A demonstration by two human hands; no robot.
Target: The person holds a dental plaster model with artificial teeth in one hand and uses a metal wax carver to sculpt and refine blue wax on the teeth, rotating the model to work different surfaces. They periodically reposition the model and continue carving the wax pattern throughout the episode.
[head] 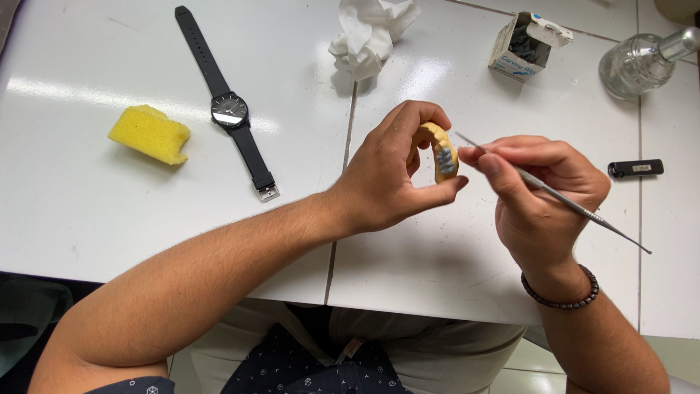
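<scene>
My left hand (pixel 386 175) grips a small yellow dental model (pixel 442 155) with grey wax teeth on it, held up above the white table (pixel 95 211). My right hand (pixel 539 193) holds a thin metal carving tool (pixel 561 197) like a pen. The tool's tip points left and sits close to the grey teeth of the model. A dark bead bracelet (pixel 565 295) circles my right wrist.
A yellow sponge (pixel 149 133) and a black wristwatch (pixel 230 109) lie at the left. Crumpled white tissue (pixel 368 36) sits at the top centre. A small open carton (pixel 523 45), a glass burner (pixel 642 62) and a small black lighter-like thing (pixel 636 168) stand at the right.
</scene>
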